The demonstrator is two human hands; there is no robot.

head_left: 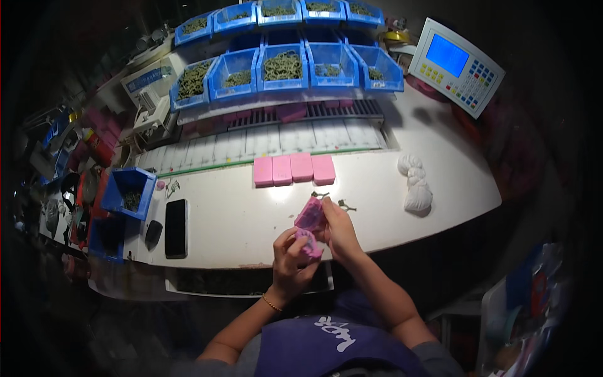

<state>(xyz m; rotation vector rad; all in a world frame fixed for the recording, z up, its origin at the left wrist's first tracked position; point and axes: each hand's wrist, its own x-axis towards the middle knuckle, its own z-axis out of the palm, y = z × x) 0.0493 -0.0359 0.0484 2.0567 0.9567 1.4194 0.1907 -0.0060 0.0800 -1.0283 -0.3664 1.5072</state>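
Observation:
My left hand is closed on a small, uneven pink piece. My right hand grips an opened pink block with a darker purplish inside, just above the piece in my left hand. Both hands are close together over the front of the white table. Two small dark-green branched pieces lie just beyond my right hand, one partly behind the block. A row of several pink blocks rests farther back on the tabletop.
Blue bins of green pieces line the back; more blue bins stand left. A phone, a dark mouse-shaped object and a white knotted bundle lie on the table. A control panel stands back right.

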